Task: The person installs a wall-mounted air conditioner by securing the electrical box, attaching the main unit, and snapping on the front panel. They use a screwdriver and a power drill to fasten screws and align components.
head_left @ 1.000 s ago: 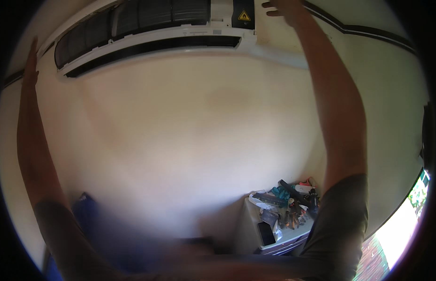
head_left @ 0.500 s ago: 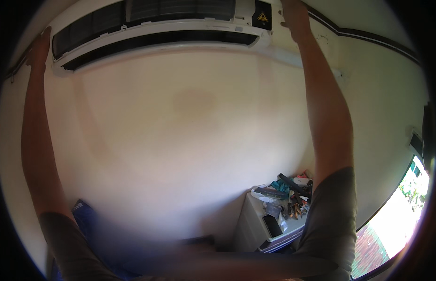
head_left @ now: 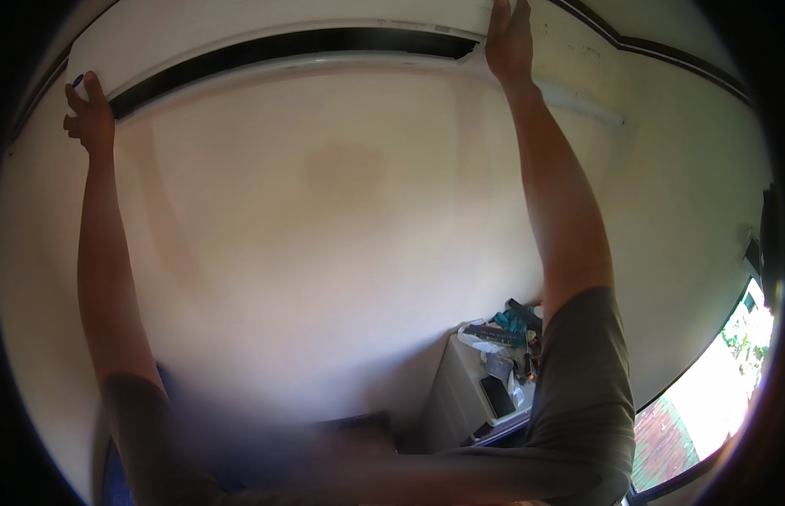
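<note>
A white wall-mounted air conditioner [head_left: 274, 29] spans the top of the view, with its front panel down over the filters. Below the panel runs the long dark air outlet [head_left: 325, 42]. At the unit's lower left corner, my left hand [head_left: 91, 118] is raised with fingers apart, touching the panel's end. My right hand [head_left: 510, 51] is against the panel's right end, fingers stretched upward and apart. Some of its fingertips are cut off by the top edge of the view. Both arms are lifted high.
A pale cabinet [head_left: 451, 392] stands low on the right, bearing a black phone [head_left: 497, 396], plastic bags and a pile of tools [head_left: 519, 337]. A white pipe [head_left: 582, 105] runs along the wall from the unit. Bright daylight enters through an opening [head_left: 717, 405] at far right.
The front panel has come down, covering the dark filters and the warning label that showed before. Both hands have moved inward, the left one also lower, onto the panel's ends.
</note>
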A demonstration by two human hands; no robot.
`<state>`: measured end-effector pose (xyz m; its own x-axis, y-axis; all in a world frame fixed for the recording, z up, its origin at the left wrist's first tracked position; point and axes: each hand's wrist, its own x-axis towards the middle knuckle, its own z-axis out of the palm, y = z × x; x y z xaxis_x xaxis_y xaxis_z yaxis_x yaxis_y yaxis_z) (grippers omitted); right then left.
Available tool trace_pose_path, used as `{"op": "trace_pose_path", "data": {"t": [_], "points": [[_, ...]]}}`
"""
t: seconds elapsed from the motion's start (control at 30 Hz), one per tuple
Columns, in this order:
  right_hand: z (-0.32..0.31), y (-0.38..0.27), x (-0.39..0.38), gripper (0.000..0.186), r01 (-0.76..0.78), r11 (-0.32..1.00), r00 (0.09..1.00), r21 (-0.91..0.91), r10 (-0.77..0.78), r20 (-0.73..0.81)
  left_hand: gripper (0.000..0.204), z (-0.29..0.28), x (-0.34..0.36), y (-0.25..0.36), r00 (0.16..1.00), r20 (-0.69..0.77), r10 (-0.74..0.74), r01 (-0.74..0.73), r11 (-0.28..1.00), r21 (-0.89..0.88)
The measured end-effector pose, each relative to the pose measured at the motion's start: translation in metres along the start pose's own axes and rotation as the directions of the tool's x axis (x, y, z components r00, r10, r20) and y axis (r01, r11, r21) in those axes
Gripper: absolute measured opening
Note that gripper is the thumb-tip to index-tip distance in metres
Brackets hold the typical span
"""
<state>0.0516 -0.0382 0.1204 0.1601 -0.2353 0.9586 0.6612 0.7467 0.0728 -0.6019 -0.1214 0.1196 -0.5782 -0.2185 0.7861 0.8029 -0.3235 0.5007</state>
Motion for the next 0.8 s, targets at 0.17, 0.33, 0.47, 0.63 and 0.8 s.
{"op": "trace_pose_path", "data": {"t": [0.17,0.33,0.47,0.63,0.8], "points": [[-0.024,-0.027,0.009,0.077,-0.149,0.965,0.971,-0.217,0.184,0.150,0.121,-0.032,0.011,-0.010,0.982,0.185,0.038,-0.024,0.996,-0.080],[-0.026,-0.078,0.013,0.092,0.037,0.908,0.983,-0.418,0.041,0.176,0.122,-0.073,0.013,-0.031,0.951,0.305,-0.039,0.154,0.920,-0.361],[0.007,-0.085,-0.007,0.090,0.022,0.860,0.987,-0.510,0.063,0.149,0.117,-0.069,0.013,-0.053,0.893,0.441,-0.088,0.291,0.861,-0.416],[0.033,-0.075,-0.030,0.084,-0.008,0.763,0.995,-0.647,0.072,0.073,0.113,-0.051,0.003,-0.059,0.918,0.382,-0.108,0.297,0.826,-0.479],[0.006,-0.075,-0.016,0.085,-0.032,0.779,0.940,-0.627,0.236,0.245,0.098,-0.067,-0.003,-0.040,0.881,0.455,-0.129,0.374,0.778,-0.505]]}}
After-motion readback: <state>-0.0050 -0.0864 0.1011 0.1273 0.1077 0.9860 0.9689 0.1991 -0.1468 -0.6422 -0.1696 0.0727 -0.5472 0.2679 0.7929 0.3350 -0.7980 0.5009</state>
